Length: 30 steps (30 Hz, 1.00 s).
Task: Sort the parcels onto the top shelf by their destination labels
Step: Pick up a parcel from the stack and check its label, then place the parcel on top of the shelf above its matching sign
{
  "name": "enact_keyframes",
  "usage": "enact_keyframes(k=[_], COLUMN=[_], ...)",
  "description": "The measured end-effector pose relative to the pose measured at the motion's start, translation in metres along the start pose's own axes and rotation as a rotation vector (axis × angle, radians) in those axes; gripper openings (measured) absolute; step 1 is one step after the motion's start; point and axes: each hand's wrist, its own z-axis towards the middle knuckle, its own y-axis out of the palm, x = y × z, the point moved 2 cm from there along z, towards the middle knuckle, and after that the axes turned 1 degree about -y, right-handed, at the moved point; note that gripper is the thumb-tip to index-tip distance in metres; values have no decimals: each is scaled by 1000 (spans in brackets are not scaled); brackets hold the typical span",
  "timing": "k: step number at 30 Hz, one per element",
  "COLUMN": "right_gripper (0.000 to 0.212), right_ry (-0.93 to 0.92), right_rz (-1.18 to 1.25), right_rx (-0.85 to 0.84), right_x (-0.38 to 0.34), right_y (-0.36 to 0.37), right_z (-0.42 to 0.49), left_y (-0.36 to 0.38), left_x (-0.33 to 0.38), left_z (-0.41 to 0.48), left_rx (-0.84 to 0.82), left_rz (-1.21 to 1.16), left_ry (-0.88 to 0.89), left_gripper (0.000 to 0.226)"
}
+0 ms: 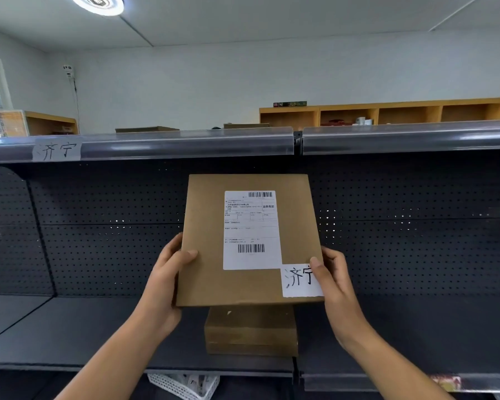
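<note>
I hold a flat brown parcel (211, 241) upright in front of the dark pegboard shelving. My left hand (168, 272) grips its left edge and my right hand (334, 280) its lower right corner. It carries a white shipping label (251, 229) and a handwritten tag (298, 280) reading 济宁. A matching handwritten 济宁 sign (57, 150) sits on the top shelf rail (185, 144) at the left. Two parcels (147, 129) lie on the top shelf, only their upper edges showing. A stack of brown parcels (251, 332) rests on the lower shelf under the held one.
The lower shelf surface (84, 327) spreads left and right of the stack. A white mesh basket (185, 385) sits below its front edge. Wooden cubby shelves (387, 114) line the far wall, and a wooden cabinet (41, 124) stands at the left by a window.
</note>
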Motion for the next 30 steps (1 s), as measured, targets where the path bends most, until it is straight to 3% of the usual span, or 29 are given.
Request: enact_keyframes(k=[2, 7, 11, 14, 20, 24, 30], right_gripper=[27, 42, 55, 63, 43, 43, 37], right_ry=[15, 18, -11, -24, -38, -54, -92], right_rz=[9, 22, 16, 11, 28, 33, 14], right_rx=[-13, -57, -105, -170, -283, -323, -398], right_x=[-3, -10, -18, -26, -52, -67, -79], right_y=[3, 23, 46, 74, 146, 191, 252], right_z=[1, -5, -14, -19, -22, -26, -32], left_y=[-5, -22, -49, -80, -136, -173, -219], left_x=[3, 13, 26, 43, 81, 105, 147], left_z=[-6, -25, -45, -62, -85, -100, -121], left_rx=[18, 62, 62, 38, 180, 274, 349], left_rz=[-31, -23, 42, 101, 113, 46, 184], left_ry=[55, 152, 153, 155, 227, 304, 369], left_gripper=[62, 42, 53, 74, 73, 67, 55])
